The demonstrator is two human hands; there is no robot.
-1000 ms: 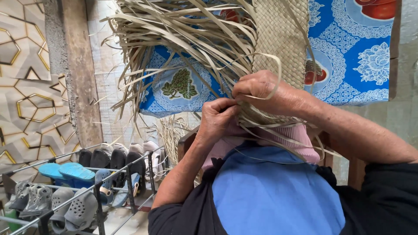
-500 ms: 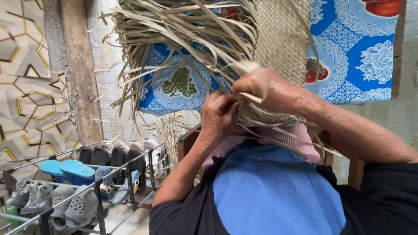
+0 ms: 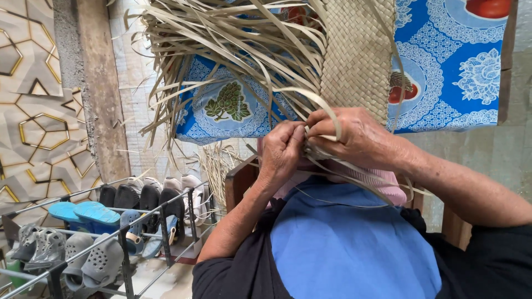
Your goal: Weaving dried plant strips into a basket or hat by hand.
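A half-woven mat of pale dried leaf strips (image 3: pixel 357 55) hangs down toward my lap, its loose strips (image 3: pixel 221 39) fanning out to the left. My left hand (image 3: pixel 281 152) pinches strips at the mat's lower woven edge. My right hand (image 3: pixel 357 138) sits right beside it, fingers closed on a curved strip that loops up over its knuckles. Both hands touch each other at the weaving edge. The mat's lower edge is hidden behind my hands.
A blue and white patterned cloth (image 3: pixel 449 66) lies under the mat. A metal shoe rack (image 3: pixel 105 232) with several shoes and sandals stands at lower left beside a wooden post (image 3: pixel 100 94). My lap has blue cloth (image 3: pixel 349 243) and pink fabric (image 3: pixel 382 182).
Both hands have dropped slightly lower. My right hand has pulled a strip into a loop over its knuckles, and my left hand has closed in against it.
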